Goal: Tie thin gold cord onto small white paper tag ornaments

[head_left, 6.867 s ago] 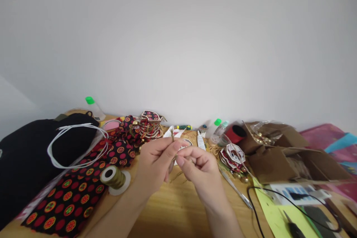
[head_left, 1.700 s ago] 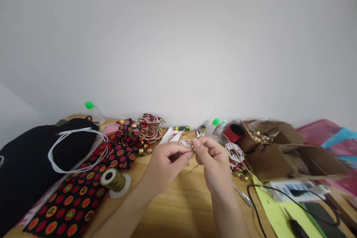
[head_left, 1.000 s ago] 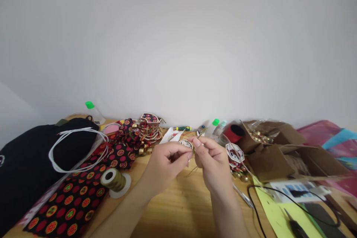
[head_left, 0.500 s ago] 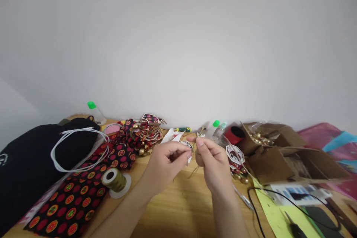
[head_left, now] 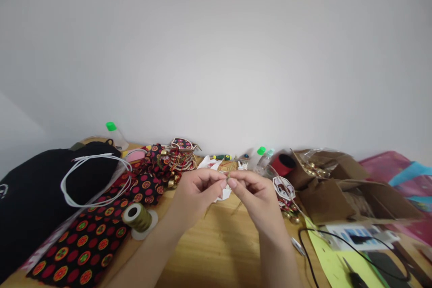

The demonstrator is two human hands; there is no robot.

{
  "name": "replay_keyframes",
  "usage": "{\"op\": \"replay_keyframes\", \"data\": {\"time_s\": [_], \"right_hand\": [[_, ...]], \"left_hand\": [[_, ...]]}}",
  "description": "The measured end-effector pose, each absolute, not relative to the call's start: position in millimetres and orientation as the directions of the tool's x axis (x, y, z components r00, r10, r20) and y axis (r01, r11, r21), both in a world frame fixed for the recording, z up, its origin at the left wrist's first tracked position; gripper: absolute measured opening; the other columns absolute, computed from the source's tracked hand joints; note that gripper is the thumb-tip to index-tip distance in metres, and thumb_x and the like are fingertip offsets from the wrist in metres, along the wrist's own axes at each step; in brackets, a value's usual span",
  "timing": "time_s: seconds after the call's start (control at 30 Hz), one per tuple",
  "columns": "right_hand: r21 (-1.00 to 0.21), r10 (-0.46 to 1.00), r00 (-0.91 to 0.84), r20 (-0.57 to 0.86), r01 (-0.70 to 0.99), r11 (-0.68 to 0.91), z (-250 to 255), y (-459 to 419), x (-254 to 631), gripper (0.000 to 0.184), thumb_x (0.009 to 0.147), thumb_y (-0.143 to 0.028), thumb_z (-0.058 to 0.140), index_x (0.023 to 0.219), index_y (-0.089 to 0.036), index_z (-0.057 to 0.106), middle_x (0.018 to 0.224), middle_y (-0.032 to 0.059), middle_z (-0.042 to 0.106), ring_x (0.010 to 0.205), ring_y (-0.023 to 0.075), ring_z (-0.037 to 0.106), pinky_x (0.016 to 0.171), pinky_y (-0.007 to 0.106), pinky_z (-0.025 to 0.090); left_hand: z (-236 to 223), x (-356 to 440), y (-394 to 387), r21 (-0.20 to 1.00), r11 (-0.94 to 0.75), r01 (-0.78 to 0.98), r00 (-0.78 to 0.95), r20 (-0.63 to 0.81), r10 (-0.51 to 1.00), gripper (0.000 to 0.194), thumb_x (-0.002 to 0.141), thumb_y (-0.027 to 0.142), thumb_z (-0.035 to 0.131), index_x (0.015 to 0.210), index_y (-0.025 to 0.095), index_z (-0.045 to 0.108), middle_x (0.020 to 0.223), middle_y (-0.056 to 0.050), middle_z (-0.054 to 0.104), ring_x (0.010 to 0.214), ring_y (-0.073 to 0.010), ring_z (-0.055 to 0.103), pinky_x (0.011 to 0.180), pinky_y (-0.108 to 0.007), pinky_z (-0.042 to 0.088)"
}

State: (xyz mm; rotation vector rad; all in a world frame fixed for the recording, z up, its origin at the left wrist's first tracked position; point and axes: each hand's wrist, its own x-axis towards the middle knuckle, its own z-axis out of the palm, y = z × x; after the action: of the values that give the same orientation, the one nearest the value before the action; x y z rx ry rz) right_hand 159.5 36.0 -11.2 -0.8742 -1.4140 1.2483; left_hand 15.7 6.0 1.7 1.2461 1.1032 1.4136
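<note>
My left hand [head_left: 193, 193] and my right hand [head_left: 257, 198] meet above the wooden table [head_left: 216, 252], fingertips pinched together on a thin olive-gold cord [head_left: 228, 174]. Loose ends of the cord hang below the fingers towards the table. A small white paper piece [head_left: 221, 191] lies just behind the fingers. A spool of olive-gold cord [head_left: 137, 216] stands on the table to the left of my left forearm.
Dotted black-and-red fabric [head_left: 84, 247] and a black bag with white cord [head_left: 40, 189] fill the left. Patterned ornaments with bells [head_left: 180, 155] are stacked at the back. Open cardboard boxes [head_left: 337, 189], green paper [head_left: 334, 256], a black cable [head_left: 364, 247] and tweezers [head_left: 299, 246] lie right.
Both hands have dropped slightly and moved a little left; the right hand has turned so its fingers pinch the cord tip against the left fingertips.
</note>
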Motion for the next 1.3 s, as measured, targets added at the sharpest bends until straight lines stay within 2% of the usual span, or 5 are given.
{"op": "replay_keyframes", "data": {"time_s": [0.43, 0.63, 0.8, 1.07, 1.3], "right_hand": [[-0.934, 0.918, -0.173, 0.357, -0.043, 0.355, -13, 38, 156, 0.007, 0.073, -0.022, 0.071, 0.075, -0.018, 0.076, 0.047, -0.0064, 0.039, 0.045, 0.0089, 0.032, 0.041, 0.022, 0.029], [-0.749, 0.769, -0.137, 0.624, 0.175, 0.639, -14, 37, 154, 0.008, 0.080, -0.014, 0.065, 0.075, -0.016, 0.072, 0.053, -0.0028, 0.055, 0.045, 0.0091, 0.042, 0.044, 0.022, 0.036], [-0.619, 0.659, -0.223, 0.719, 0.226, 0.752, -9, 35, 159, 0.012, 0.083, -0.010, 0.062, 0.073, -0.017, 0.064, 0.053, -0.0054, 0.050, 0.044, 0.0069, 0.040, 0.044, 0.019, 0.033], [-0.861, 0.837, -0.212, 0.504, -0.044, 0.507, -11, 32, 165, 0.011, 0.086, -0.018, 0.063, 0.075, -0.020, 0.063, 0.057, -0.0058, 0.051, 0.051, 0.0072, 0.042, 0.048, 0.017, 0.034], [-0.930, 0.933, -0.220, 0.284, -0.299, 0.213, -9, 38, 163, 0.019, 0.082, -0.032, 0.070, 0.069, -0.018, 0.065, 0.050, -0.0073, 0.043, 0.045, 0.0057, 0.031, 0.044, 0.017, 0.029]], "left_hand": [[-1, 11, 6, 0.979, -0.200, 0.043, -0.004, 0.200, 0.980, 0.021, 0.078, 0.024, 0.058, 0.061, 0.013, 0.064, 0.057, -0.001, 0.058, 0.054, -0.0097, 0.048, 0.051, -0.020, 0.037], [1, 10, 6, 0.983, -0.181, -0.003, 0.003, 0.181, 0.983, 0.016, 0.076, 0.024, 0.059, 0.066, 0.013, 0.066, 0.056, 0.001, 0.056, 0.055, -0.0101, 0.047, 0.052, -0.021, 0.037], [-3, 14, 4, 0.978, -0.194, 0.070, -0.037, 0.197, 0.980, 0.023, 0.079, 0.027, 0.059, 0.060, 0.014, 0.063, 0.055, 0.000, 0.056, 0.053, -0.0105, 0.046, 0.051, -0.022, 0.036], [-1, 16, 1, 0.977, -0.207, 0.043, -0.050, 0.209, 0.977, 0.023, 0.078, 0.025, 0.063, 0.058, 0.014, 0.067, 0.047, 0.002, 0.053, 0.043, -0.0067, 0.039, 0.043, -0.019, 0.030], [-3, 16, 5, 0.981, -0.107, -0.159, 0.003, 0.109, 0.994, 0.025, 0.079, 0.034, 0.066, 0.066, 0.014, 0.060, 0.057, -0.002, 0.066, 0.036, -0.0047, 0.039, 0.038, -0.018, 0.027]]}}
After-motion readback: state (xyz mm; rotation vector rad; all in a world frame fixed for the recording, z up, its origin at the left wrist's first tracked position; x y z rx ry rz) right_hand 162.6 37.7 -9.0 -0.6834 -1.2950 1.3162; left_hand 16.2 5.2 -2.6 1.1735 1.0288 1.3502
